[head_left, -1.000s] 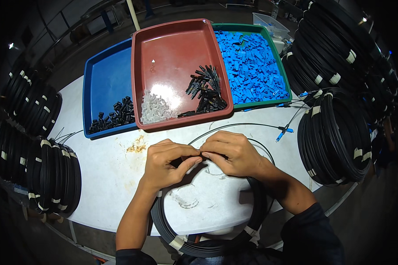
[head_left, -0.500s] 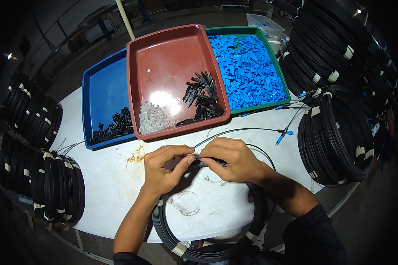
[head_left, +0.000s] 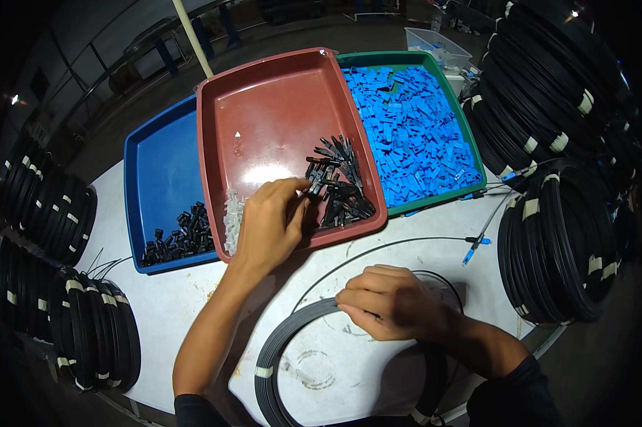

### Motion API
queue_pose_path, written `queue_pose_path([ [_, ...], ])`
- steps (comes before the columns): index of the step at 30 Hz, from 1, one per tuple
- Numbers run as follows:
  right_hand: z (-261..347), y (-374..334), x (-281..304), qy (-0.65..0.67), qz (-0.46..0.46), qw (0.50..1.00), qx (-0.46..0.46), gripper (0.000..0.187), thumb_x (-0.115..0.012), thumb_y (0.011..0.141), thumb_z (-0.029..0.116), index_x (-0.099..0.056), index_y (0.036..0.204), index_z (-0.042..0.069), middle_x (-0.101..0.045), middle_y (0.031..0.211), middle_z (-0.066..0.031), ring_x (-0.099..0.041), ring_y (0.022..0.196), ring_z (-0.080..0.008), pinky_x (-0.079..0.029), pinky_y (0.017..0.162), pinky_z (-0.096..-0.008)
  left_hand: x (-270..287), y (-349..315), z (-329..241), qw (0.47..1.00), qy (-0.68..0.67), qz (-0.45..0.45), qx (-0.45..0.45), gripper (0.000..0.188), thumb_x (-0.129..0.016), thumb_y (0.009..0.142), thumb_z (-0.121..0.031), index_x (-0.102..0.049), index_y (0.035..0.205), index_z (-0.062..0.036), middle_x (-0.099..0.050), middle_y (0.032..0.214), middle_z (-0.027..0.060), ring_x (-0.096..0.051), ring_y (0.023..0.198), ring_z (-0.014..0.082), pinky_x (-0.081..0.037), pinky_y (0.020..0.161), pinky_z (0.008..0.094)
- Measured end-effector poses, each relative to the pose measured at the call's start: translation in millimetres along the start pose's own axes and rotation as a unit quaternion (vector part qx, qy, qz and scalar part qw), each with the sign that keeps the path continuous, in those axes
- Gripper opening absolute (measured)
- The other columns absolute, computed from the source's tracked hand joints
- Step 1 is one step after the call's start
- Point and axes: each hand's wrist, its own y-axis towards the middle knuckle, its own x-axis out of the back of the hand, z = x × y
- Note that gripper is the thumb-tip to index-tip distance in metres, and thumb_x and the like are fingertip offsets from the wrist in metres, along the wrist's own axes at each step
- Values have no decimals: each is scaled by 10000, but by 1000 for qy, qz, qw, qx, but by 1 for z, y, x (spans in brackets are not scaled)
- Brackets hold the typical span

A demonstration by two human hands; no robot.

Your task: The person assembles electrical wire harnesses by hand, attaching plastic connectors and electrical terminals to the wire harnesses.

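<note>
My left hand [head_left: 267, 224] reaches over the front of the red tray [head_left: 211, 164]. Its fingers are bent, with thumb and forefinger apart, at the left edge of a pile of slim black connector parts [head_left: 346, 188]. White translucent small pieces [head_left: 233, 220] lie in the same tray, partly hidden by this hand. My right hand [head_left: 385, 302] is closed around the top of a black cable coil [head_left: 264, 388] that rests toward me on the table. A loose cable end with blue connectors [head_left: 475, 247] lies to the right of the coil.
A blue tray [head_left: 132, 178] with black small parts [head_left: 182, 235] stands left; a green tray [head_left: 470, 142] with many blue connectors [head_left: 413, 128] stands right. Stacked black cable coils [head_left: 97, 331] flank the left side, more coils [head_left: 559, 249] the right. A clear plastic box [head_left: 438, 46] sits behind.
My left hand has left the coil and moved up to the black parts in the red tray. My right hand has shifted slightly lower, staying on the coil. The whole view has shifted a little.
</note>
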Motion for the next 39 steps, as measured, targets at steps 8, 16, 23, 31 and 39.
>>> queue_pose_path([
  [8,3,-3,3,-4,-3,1000,1,209,-751,806,15,-686,1005,23,-630,996,-75,-637,814,-244,-546,714,-375,-1,29,-3,979,-14,205,7,237,-835,800,-75,-700,963,32,-722,814,169,-700,674,243,-532,628,357],
  [16,2,1,6,38,32,998,-49,211,-698,873,69,-666,1080,43,-635,971,-77,-643,837,-260,-543,718,-394,-29,33,18,994,-53,80,-51,268,-840,814,-113,-674,975,24,-720,891,184,-715,759,299,-546,679,371],
  [23,2,1,7,40,40,997,-59,193,-702,874,71,-669,1063,43,-639,925,-78,-646,797,-259,-544,692,-392,-23,32,20,984,71,33,-160,210,-836,813,-150,-717,901,-1,-710,874,143,-689,710,304,-534,653,388],
  [31,0,2,4,37,38,997,-55,195,-723,855,62,-668,1042,49,-643,925,-76,-649,781,-256,-545,681,-389,-27,26,-2,990,26,141,-17,291,-893,723,-215,-758,838,15,-715,795,181,-693,682,345,-552,647,420],
  [39,-2,-1,1,57,26,996,-56,229,-739,842,58,-658,1055,50,-647,932,-79,-649,779,-264,-539,656,-396,-30,29,-28,972,164,158,53,225,-772,711,-138,-713,771,71,-704,833,236,-726,787,432,-599,683,502],
])
